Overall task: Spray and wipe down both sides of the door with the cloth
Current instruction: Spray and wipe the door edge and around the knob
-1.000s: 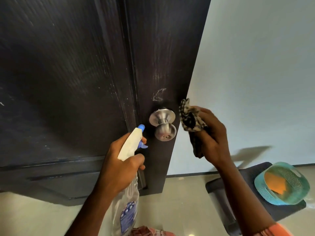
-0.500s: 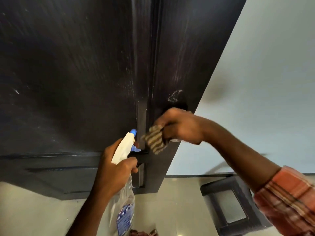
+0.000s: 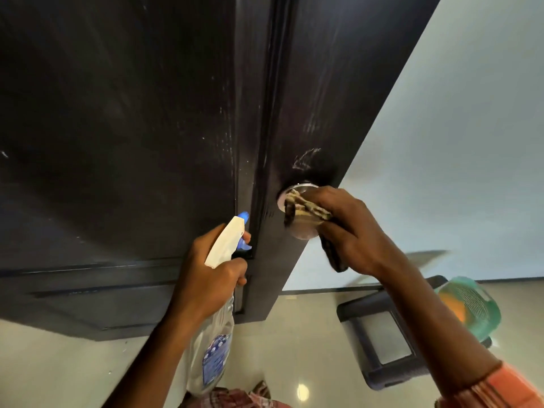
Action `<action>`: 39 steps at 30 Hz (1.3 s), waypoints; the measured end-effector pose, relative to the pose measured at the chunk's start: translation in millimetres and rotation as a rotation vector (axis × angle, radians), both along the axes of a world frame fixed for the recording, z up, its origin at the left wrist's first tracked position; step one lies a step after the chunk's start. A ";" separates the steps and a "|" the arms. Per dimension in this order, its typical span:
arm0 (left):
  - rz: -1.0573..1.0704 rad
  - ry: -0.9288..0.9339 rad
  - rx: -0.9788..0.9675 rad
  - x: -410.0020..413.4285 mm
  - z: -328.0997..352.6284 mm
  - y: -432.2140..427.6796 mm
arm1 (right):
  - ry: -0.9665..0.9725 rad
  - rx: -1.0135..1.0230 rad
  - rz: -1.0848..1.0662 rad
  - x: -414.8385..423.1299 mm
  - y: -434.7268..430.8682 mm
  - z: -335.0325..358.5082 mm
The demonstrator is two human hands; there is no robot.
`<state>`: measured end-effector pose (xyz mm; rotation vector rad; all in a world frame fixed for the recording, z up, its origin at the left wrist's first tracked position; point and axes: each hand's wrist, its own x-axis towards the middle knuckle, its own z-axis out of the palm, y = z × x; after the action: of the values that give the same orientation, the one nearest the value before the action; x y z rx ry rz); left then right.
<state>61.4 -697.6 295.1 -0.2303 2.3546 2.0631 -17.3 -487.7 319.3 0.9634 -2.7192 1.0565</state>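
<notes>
- Rubbing the cloth (image 3: 309,208) over the knob (image 3: 303,229), my right hand (image 3: 350,234) keeps it bunched tight so the folds wrap the metal.
- Gripping the spray bottle (image 3: 219,290) by its neck, my left hand (image 3: 210,278) aims the nozzle at the door (image 3: 132,128), ready for more spray.
- White smears above the knob remain unwiped, I judge.

Pale plain wall (image 3: 459,160) at right, glossy light tiled floor (image 3: 309,343) with a bright lamp reflection (image 3: 302,391), dark skirting strip (image 3: 329,289) along the wall base, dark plastic stool (image 3: 382,346) bearing a teal mesh basket (image 3: 474,307).
</notes>
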 end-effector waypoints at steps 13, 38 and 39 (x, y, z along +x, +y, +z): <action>0.061 -0.007 0.022 -8.8 -2.5 -6.4 | 0.462 0.252 0.091 5.3 -14.8 -31.9; -0.256 0.077 -0.038 -11.7 -9.6 -81.4 | -0.790 -1.872 -0.865 71.2 -182.6 -22.5; -0.257 0.049 -0.015 -12.0 -10.2 -86.4 | -0.748 -1.799 -0.845 78.5 -192.0 -18.4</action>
<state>49.4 -784.0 284.9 0.1185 2.2851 1.9525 61.3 -679.7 301.0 -0.8477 -0.8785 2.6842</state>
